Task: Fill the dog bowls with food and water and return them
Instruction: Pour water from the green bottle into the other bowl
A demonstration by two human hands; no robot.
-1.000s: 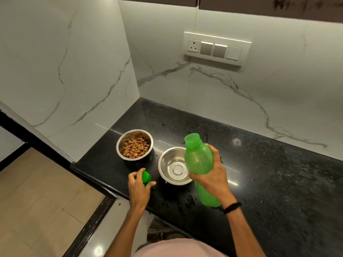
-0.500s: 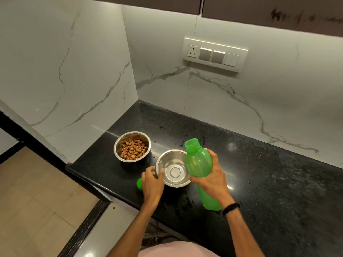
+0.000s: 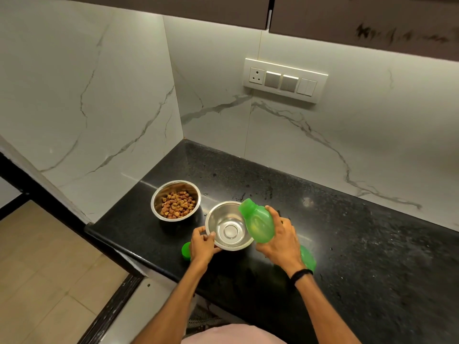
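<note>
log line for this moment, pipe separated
phase: pre-pour | right hand: holds uncapped green bottle tilted over empty steel bowl | left hand: grips that bowl's rim | food bowl: kibble in | cap: on counter

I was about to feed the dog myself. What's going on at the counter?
A person is mid-task. Their right hand grips an uncapped green bottle, tipped toward the empty steel bowl, whose rim the left hand holds. No water shows in it yet. The second bowl beside it already holds kibble, and the bottle's cap lies on the counter.

Shiny steel bowls (image 3: pixel 229 228), translucent green plastic bottle (image 3: pixel 258 223), glossy black counter (image 3: pixel 360 244)
</note>
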